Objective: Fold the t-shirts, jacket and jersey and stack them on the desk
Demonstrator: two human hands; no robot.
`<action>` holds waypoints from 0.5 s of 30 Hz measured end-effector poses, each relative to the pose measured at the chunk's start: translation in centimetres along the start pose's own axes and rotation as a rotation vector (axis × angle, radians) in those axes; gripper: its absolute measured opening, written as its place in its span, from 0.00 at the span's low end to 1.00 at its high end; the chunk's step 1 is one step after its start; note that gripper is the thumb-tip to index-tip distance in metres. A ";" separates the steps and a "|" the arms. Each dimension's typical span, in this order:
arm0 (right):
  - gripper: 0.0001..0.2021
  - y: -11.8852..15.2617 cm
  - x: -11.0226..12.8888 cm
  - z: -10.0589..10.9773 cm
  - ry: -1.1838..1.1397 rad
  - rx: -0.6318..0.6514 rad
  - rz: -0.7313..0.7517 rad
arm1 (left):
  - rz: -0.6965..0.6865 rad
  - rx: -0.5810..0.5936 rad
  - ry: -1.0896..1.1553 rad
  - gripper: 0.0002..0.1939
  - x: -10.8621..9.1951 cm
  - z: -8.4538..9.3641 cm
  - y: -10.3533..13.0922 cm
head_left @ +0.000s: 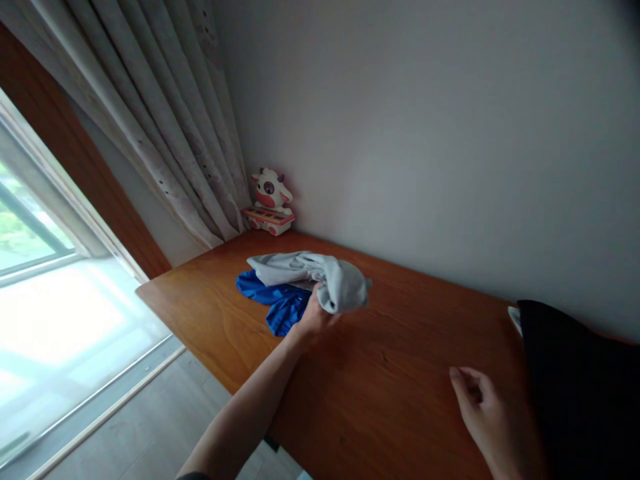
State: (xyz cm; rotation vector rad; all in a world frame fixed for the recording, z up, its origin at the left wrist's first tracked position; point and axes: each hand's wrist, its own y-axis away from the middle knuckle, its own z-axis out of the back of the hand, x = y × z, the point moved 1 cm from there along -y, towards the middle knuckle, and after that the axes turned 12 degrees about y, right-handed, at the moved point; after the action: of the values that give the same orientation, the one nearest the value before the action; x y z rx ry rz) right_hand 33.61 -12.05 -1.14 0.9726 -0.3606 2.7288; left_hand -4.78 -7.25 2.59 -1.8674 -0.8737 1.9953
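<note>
My left hand point(314, 315) is closed on a bunched light grey cloth garment point(345, 283), held just over the wooden table; what kind of garment it is cannot be made out. Under and beside it lies a crumpled, shiny blue fabric piece point(284, 310), partly covered by the grey cloth and my hand. Nearer the front right, my right hand point(481, 407) hovers above the tabletop with its fingers curled in and the thumb meeting the index finger. Nothing shows in it.
A cow-shaped toy keyboard point(270, 207) stands in the table's back left corner, by the curtain point(165, 120). Black fabric point(575, 387) lies at the right, with something whitish point(515, 320) at its edge. The wooden table point(400, 340) meets the wall; its left edge faces a bright window.
</note>
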 end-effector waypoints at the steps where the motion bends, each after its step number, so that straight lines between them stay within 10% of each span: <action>1: 0.30 0.2 0.1 -0.1 -0.058 -0.023 0.006 | -0.094 0.229 -0.119 0.17 -0.2 -1.3 0.5; 4: 0.35 0.8 0.2 -0.5 -0.243 -0.035 0.062 | -0.445 0.898 -0.435 0.12 -0.8 -5.1 2.3; 6: 0.36 1.3 0.3 -0.8 -0.306 0.033 0.120 | -0.590 1.098 -0.469 0.11 -1.5 -7.1 3.3; 15: 0.29 2.1 3.6 -0.8 -0.236 0.306 0.331 | -0.616 1.158 -0.380 0.09 -3.4 -9.9 5.2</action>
State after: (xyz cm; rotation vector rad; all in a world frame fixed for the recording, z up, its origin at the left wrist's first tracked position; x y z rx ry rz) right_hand 29.76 -13.37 0.22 1.4388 -0.1541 3.0328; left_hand 6.29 -10.88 2.35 -0.5131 -0.1688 1.7906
